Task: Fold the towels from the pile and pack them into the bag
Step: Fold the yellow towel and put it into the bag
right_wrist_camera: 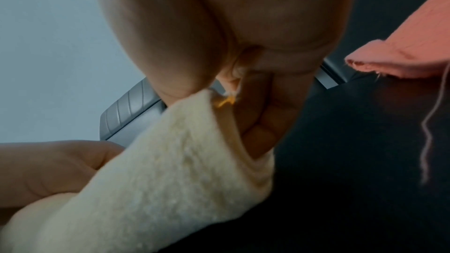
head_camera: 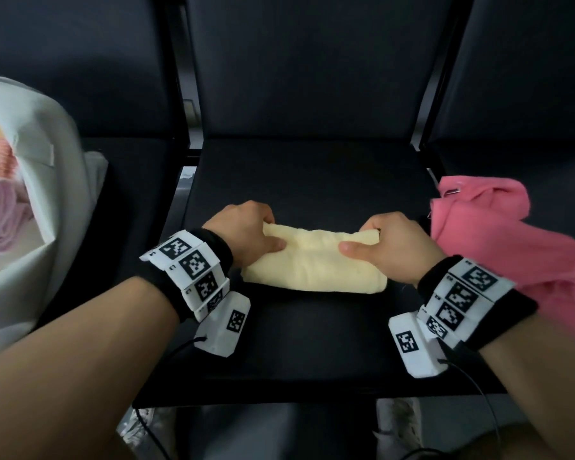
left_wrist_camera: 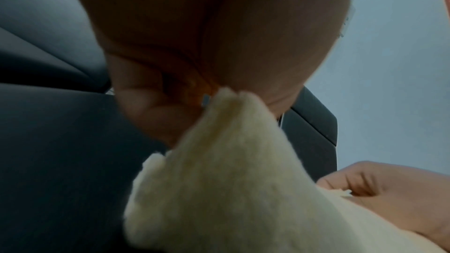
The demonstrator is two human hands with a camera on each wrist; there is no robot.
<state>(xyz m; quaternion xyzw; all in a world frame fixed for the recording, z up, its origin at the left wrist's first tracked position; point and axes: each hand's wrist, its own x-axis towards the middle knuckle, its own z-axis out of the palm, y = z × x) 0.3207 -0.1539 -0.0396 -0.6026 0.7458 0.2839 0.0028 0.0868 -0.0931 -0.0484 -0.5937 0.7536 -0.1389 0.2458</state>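
A pale yellow towel (head_camera: 316, 260), folded into a narrow band, lies across the black chair seat (head_camera: 312, 180) in the head view. My left hand (head_camera: 246, 232) pinches its far left corner, thumb on top. My right hand (head_camera: 389, 242) pinches the far right corner the same way. In the left wrist view the yellow towel (left_wrist_camera: 231, 189) hangs from the curled fingers (left_wrist_camera: 155, 107) of that hand. The right wrist view shows the yellow towel (right_wrist_camera: 170, 170) gripped between thumb and fingers (right_wrist_camera: 265, 118). A white bag (head_camera: 44, 200) stands on the left chair with folded pink and yellow towels inside.
A crumpled pink towel (head_camera: 498, 234) lies on the chair to the right, close to my right wrist; its edge (right_wrist_camera: 401, 59) and a loose thread show in the right wrist view. Dark chair backs (head_camera: 299, 61) rise behind the seat. Cables hang from both wrist cameras.
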